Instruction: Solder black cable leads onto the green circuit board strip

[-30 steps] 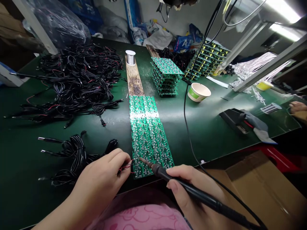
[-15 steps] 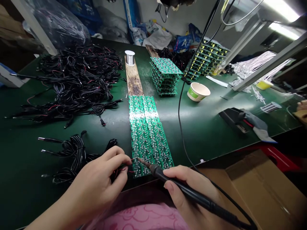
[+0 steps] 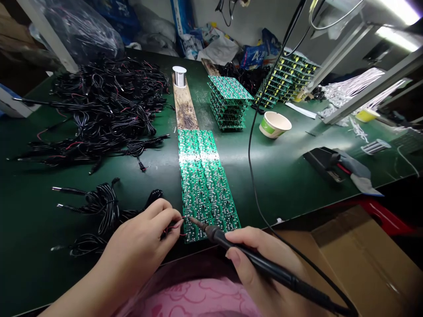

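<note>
My left hand (image 3: 145, 237) pinches a thin red and black wire (image 3: 172, 226) at the lower left edge of a long green circuit board panel (image 3: 206, 189). Black cable runs from behind these fingers toward a small cable bundle (image 3: 105, 211) on the left. My right hand (image 3: 264, 259) is wrapped round a black soldering iron (image 3: 251, 259). The iron's tip points left and rests at the panel's lower left edge, close to the wire end. Beyond the panel lies a scorched wooden board (image 3: 185, 105) with a solder spool (image 3: 179, 77) standing on it.
A large heap of black cables (image 3: 112, 105) covers the left back. Stacked circuit boards (image 3: 229, 103), a paper cup (image 3: 275, 125) and a black tool (image 3: 325, 163) stand to the right. The iron's cord (image 3: 249, 154) crosses the green table. A cardboard box (image 3: 357, 259) is at lower right.
The fingers of my left hand have closed tighter and moved slightly right, toward the panel edge. The iron tip stays at nearly the same spot. The view has shifted slightly.
</note>
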